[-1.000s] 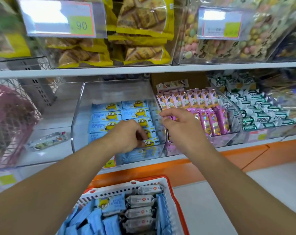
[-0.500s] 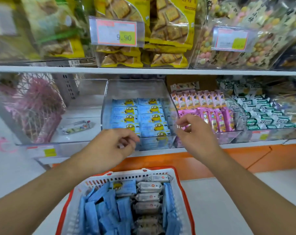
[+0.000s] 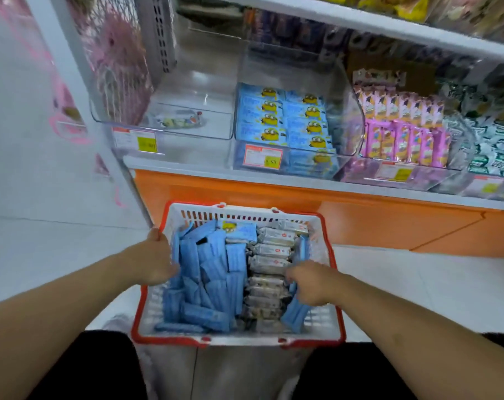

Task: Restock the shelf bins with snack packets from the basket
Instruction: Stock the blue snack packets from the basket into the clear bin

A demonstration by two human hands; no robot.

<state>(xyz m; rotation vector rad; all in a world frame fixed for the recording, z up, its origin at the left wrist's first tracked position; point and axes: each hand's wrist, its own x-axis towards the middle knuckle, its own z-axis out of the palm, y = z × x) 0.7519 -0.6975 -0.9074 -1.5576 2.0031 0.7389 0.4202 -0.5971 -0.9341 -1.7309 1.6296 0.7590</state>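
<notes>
A white basket with a red rim [image 3: 328, 287] sits in front of me below the shelf. It holds several blue minion snack packets [image 3: 213, 272] on the left and grey-white packets [image 3: 269, 251] in a row on the right. My left hand [image 3: 152, 262] lies over the basket's left rim, with its fingers down among the blue packets; the grip is hidden. At the right side of the basket, my right hand [image 3: 311, 284] grips a few blue packets [image 3: 295, 313]. Stacked rows of the same blue packets fill the clear shelf bin [image 3: 285, 122].
Left of that bin, a clear bin [image 3: 187, 116] holds a single packet. To its right are bins of pink packets [image 3: 403, 131] and green-white packets [image 3: 493, 145]. An orange shelf base [image 3: 360, 220] runs behind the basket, and a pink wire rack [image 3: 112, 53] hangs at the far left.
Both hands have come down from the shelf bin into the basket. My view has tilted down and to the left, and the right hand now grips blue packets.
</notes>
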